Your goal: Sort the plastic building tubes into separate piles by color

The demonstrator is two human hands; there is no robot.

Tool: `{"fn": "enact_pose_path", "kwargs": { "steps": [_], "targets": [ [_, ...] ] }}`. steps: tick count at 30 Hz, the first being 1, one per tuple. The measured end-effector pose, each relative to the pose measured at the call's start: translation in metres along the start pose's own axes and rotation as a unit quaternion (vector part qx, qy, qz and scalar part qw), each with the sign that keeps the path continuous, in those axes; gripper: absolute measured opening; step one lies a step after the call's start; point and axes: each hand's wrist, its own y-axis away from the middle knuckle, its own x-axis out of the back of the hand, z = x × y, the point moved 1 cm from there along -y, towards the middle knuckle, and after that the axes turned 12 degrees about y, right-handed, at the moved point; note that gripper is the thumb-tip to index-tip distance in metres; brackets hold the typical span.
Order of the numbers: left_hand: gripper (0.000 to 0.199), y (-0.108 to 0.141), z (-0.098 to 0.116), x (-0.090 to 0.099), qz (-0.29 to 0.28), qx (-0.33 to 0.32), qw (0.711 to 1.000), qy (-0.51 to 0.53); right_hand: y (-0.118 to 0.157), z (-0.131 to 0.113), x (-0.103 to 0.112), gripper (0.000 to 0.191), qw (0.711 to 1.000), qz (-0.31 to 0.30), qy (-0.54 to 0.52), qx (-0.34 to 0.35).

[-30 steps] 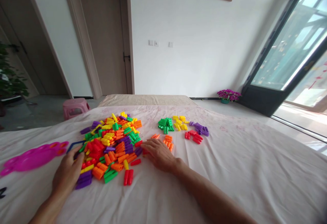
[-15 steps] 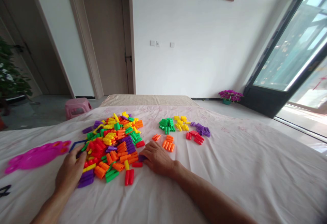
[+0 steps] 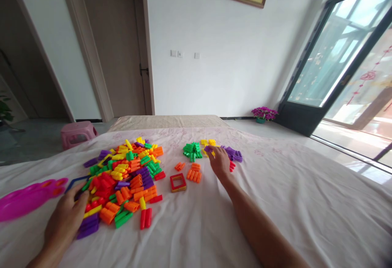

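A large mixed pile of plastic blocks [image 3: 122, 178] lies on the cloth at the left. My left hand [image 3: 67, 213] rests at the pile's left edge, fingers curled round something dark that is mostly hidden. My right hand [image 3: 219, 162] holds a purple block [image 3: 208, 149] in its fingertips, over the yellow group. Near it are small groups of green blocks [image 3: 192, 151], yellow blocks [image 3: 208, 142], purple blocks [image 3: 233, 154], orange blocks [image 3: 194, 173] and red blocks [image 3: 232, 165], the last partly behind my hand. A red square frame [image 3: 178, 182] lies between pile and right forearm.
A pink tray [image 3: 27, 198] and a blue frame piece [image 3: 73, 181] lie left of the pile. The cloth-covered table [image 3: 290, 194] has creases. Beyond it stand a pink stool [image 3: 79, 134] and a pot of purple flowers [image 3: 264, 114].
My right hand has moved from the pile's right edge forward and right, carrying a purple block. The red square frame now shows. The view has turned slightly right; my left hand stays by the pile.
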Motion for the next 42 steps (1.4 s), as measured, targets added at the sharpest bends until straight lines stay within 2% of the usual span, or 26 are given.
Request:
{"fn": "enact_pose_path", "kwargs": {
  "steps": [3, 6, 8, 10, 13, 15, 17, 21, 25, 31, 36, 40, 42],
  "targets": [
    [0.061, 0.0, 0.001, 0.0, -0.025, 0.05, 0.998, 0.023, -0.005, 0.044, 0.003, 0.029, 0.991, -0.013, 0.078, -0.107],
    [0.061, 0.0, 0.001, 0.0, -0.03, 0.056, 0.997, 0.037, -0.004, 0.075, 0.005, 0.035, 0.974, -0.012, 0.116, -0.195],
    [0.061, -0.001, 0.0, 0.0, -0.032, 0.054, 0.997, 0.042, -0.003, 0.085, 0.005, 0.037, 0.968, 0.009, 0.12, -0.218],
    [0.061, 0.0, 0.0, -0.001, -0.031, 0.057, 0.997, 0.04, -0.002, 0.084, 0.004, 0.036, 0.971, 0.039, 0.11, -0.209],
    [0.059, 0.001, 0.003, 0.0, -0.025, 0.062, 0.997, 0.039, -0.003, 0.06, 0.003, 0.035, 0.986, 0.067, 0.069, -0.137],
    [0.057, 0.002, 0.006, 0.0, -0.023, 0.06, 0.997, 0.041, 0.0, 0.029, 0.001, 0.033, 0.997, 0.057, 0.023, -0.048],
    [0.055, 0.002, 0.007, 0.0, -0.019, 0.054, 0.997, 0.046, 0.007, -0.009, 0.0, 0.03, 0.998, 0.021, -0.03, 0.059],
    [0.054, 0.003, 0.005, -0.001, -0.016, 0.048, 0.997, 0.059, 0.034, -0.083, 0.003, 0.034, 0.96, -0.08, -0.101, 0.249],
    [0.054, 0.004, 0.005, -0.001, -0.003, 0.054, 0.997, 0.063, 0.056, -0.132, 0.009, 0.044, 0.91, -0.148, -0.134, 0.363],
    [0.054, 0.005, 0.008, -0.001, -0.002, 0.05, 0.995, 0.081, 0.056, -0.176, 0.003, 0.049, 0.884, -0.182, -0.121, 0.413],
    [0.053, 0.006, 0.008, -0.001, 0.004, 0.038, 0.995, 0.091, 0.053, -0.195, -0.011, 0.052, 0.905, -0.196, -0.067, 0.373],
    [0.052, 0.008, 0.011, 0.0, 0.003, 0.046, 0.995, 0.088, 0.054, -0.192, -0.011, 0.027, 0.911, -0.208, -0.062, 0.35],
    [0.053, 0.008, 0.011, 0.0, 0.001, 0.048, 0.995, 0.085, 0.053, -0.188, -0.01, 0.021, 0.918, -0.206, -0.079, 0.33]
  ]
}}
